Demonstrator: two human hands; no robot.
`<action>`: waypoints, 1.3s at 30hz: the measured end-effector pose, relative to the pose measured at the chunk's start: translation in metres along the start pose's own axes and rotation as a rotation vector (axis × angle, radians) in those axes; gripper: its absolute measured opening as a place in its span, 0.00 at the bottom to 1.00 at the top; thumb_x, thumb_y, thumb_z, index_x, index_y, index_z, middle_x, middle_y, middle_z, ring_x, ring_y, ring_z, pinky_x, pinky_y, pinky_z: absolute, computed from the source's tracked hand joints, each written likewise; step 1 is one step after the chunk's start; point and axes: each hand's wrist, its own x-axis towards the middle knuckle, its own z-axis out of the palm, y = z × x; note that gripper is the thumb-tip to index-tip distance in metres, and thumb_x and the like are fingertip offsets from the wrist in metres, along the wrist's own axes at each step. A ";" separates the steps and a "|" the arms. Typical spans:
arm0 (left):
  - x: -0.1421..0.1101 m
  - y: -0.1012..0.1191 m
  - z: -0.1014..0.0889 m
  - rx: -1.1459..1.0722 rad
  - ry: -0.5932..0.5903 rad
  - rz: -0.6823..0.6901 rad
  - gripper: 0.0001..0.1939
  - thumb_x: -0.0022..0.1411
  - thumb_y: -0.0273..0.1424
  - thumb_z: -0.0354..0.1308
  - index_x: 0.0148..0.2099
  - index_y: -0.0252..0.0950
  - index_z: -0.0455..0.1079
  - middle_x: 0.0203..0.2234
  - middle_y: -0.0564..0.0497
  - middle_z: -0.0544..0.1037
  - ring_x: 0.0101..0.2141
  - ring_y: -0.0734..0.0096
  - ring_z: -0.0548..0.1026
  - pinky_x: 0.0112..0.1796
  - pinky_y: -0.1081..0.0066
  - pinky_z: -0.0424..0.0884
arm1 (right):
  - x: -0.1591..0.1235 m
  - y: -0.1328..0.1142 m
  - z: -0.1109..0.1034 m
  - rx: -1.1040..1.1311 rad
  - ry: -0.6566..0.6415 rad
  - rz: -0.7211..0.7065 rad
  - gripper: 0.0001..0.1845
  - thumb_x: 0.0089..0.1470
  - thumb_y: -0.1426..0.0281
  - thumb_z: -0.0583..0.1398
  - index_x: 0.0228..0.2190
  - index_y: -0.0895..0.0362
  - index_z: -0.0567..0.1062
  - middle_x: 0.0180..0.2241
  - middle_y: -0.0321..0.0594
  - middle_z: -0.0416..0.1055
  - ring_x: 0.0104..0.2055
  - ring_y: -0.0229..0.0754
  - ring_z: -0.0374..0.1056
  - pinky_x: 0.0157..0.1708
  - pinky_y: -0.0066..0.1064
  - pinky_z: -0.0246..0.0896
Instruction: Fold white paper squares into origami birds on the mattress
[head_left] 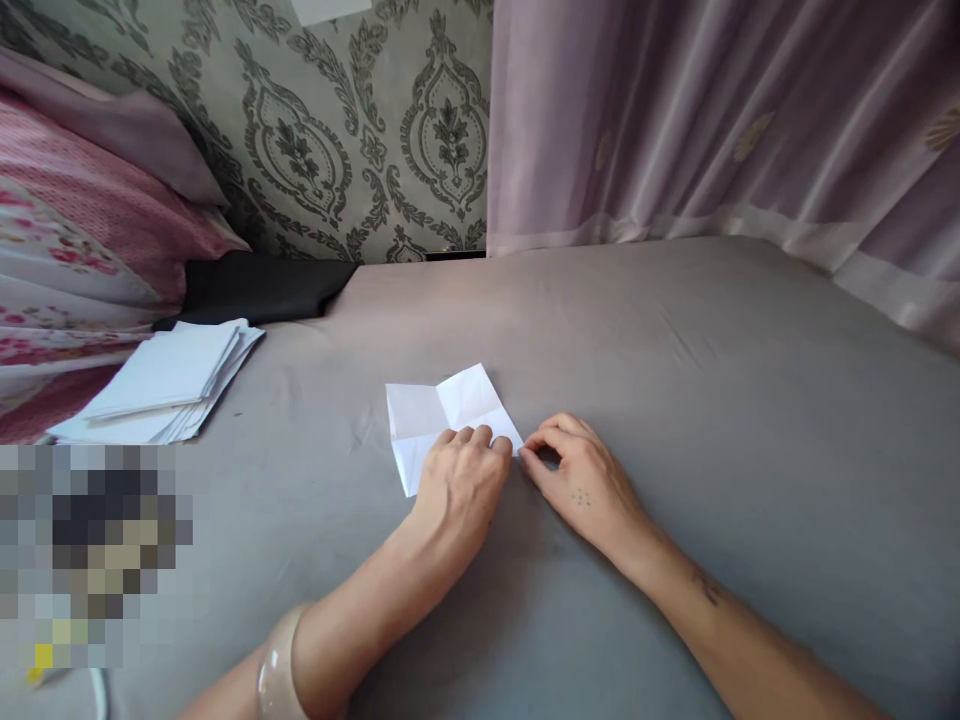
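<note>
A small white sheet of paper (411, 408) with crossing creases lies in the middle of the grey-covered surface, its panels slightly raised. My left hand (461, 480) rests over its near part, fingers curled down against the paper and hiding that edge. At the right corner, my right hand (577, 470) pinches the paper between thumb and index finger. The two hands are close together but apart. A wide pale bangle (279, 665) circles my left forearm.
A stack of white paper (169, 375) lies at the left, beside a black folded item (262, 285) and floral pink fabric (67, 250). Behind the grey sheet (675, 400) are a patterned wall (375, 130) and a mauve curtain (637, 110). A pixelated patch covers the lower left.
</note>
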 end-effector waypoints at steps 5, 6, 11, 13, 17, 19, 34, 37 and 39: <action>0.001 0.001 0.004 0.023 0.026 0.013 0.10 0.59 0.17 0.49 0.37 0.34 0.69 0.32 0.44 0.75 0.36 0.58 0.75 0.35 0.64 0.68 | 0.004 0.009 -0.005 0.130 -0.018 0.073 0.08 0.53 0.72 0.57 0.31 0.52 0.77 0.34 0.36 0.75 0.34 0.38 0.70 0.36 0.31 0.65; 0.001 0.001 0.005 0.023 0.022 0.016 0.10 0.59 0.17 0.50 0.36 0.34 0.69 0.32 0.44 0.75 0.36 0.58 0.75 0.35 0.64 0.67 | 0.004 0.011 -0.007 0.151 -0.014 0.084 0.10 0.54 0.73 0.56 0.33 0.52 0.77 0.34 0.36 0.75 0.33 0.38 0.71 0.35 0.30 0.65; 0.001 0.000 0.006 0.039 0.021 0.029 0.09 0.58 0.18 0.52 0.37 0.34 0.69 0.32 0.45 0.75 0.36 0.60 0.75 0.35 0.66 0.67 | -0.005 0.014 -0.016 0.120 -0.038 -0.067 0.16 0.54 0.78 0.52 0.37 0.52 0.77 0.38 0.36 0.76 0.38 0.38 0.71 0.39 0.30 0.65; 0.001 0.000 0.006 0.029 0.025 0.034 0.09 0.59 0.19 0.52 0.38 0.34 0.69 0.32 0.45 0.75 0.36 0.60 0.75 0.35 0.65 0.67 | -0.010 0.013 -0.018 0.070 -0.070 -0.161 0.19 0.54 0.80 0.51 0.39 0.52 0.77 0.40 0.37 0.75 0.41 0.39 0.70 0.42 0.31 0.65; 0.000 -0.001 0.003 0.015 0.014 0.036 0.08 0.59 0.18 0.51 0.35 0.34 0.69 0.32 0.45 0.75 0.35 0.59 0.75 0.35 0.64 0.67 | -0.016 0.011 -0.021 -0.044 -0.122 -0.274 0.20 0.57 0.80 0.51 0.43 0.52 0.77 0.42 0.40 0.73 0.43 0.42 0.68 0.44 0.34 0.66; 0.000 -0.001 0.002 0.018 0.006 0.036 0.08 0.58 0.19 0.52 0.35 0.34 0.69 0.32 0.46 0.75 0.35 0.60 0.75 0.35 0.65 0.67 | -0.016 0.011 -0.021 -0.082 -0.127 -0.295 0.21 0.57 0.80 0.51 0.43 0.51 0.77 0.41 0.40 0.73 0.43 0.43 0.68 0.43 0.36 0.67; -0.020 -0.029 0.009 -0.302 0.158 0.059 0.12 0.69 0.30 0.44 0.37 0.35 0.68 0.33 0.49 0.74 0.35 0.67 0.72 0.35 0.70 0.66 | -0.019 0.010 -0.020 -0.202 -0.140 -0.319 0.23 0.56 0.82 0.51 0.44 0.50 0.77 0.42 0.41 0.71 0.43 0.44 0.66 0.40 0.37 0.66; -0.017 -0.036 0.014 -0.313 0.202 0.081 0.14 0.69 0.29 0.44 0.34 0.35 0.68 0.33 0.48 0.73 0.36 0.67 0.72 0.37 0.69 0.66 | -0.018 0.010 -0.020 -0.210 -0.136 -0.326 0.23 0.55 0.82 0.51 0.44 0.51 0.77 0.42 0.41 0.71 0.43 0.44 0.66 0.40 0.37 0.66; -0.014 -0.037 0.017 -0.323 0.211 0.080 0.14 0.68 0.28 0.45 0.33 0.35 0.69 0.32 0.48 0.73 0.36 0.68 0.72 0.37 0.70 0.66 | -0.017 0.009 -0.020 -0.223 -0.133 -0.322 0.22 0.56 0.82 0.52 0.43 0.51 0.78 0.42 0.41 0.71 0.43 0.44 0.66 0.39 0.36 0.66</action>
